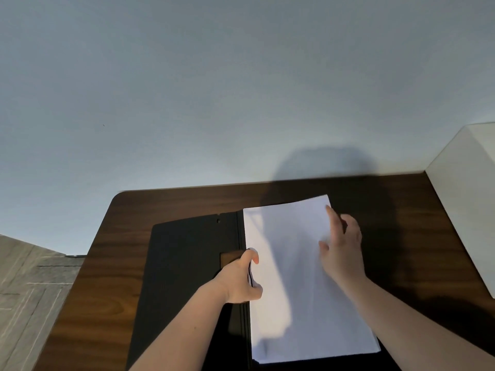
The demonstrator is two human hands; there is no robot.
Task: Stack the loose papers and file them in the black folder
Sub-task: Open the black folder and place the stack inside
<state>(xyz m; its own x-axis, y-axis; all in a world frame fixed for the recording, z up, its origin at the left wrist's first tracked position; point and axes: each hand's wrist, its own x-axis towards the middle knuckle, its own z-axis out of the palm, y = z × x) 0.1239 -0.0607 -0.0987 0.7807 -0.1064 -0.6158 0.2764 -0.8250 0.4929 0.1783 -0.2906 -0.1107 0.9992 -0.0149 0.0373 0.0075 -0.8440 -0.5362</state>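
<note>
Left hand (245, 277) is curled around the left edge of the stack of plain white papers (294, 290), gripping it; right hand (341, 247) lies open on top, fingers spread. Papers sit on the right half of the open flat black folder (187, 263), on the dark wooden desk (107, 277).

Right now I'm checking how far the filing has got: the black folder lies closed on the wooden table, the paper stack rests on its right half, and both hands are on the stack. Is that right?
One thing is wrong: the black folder is open, not closed. The head view shows its left flap spread flat on the wooden table. The paper stack does rest on its right half, with the left hand and right hand on it.
</note>
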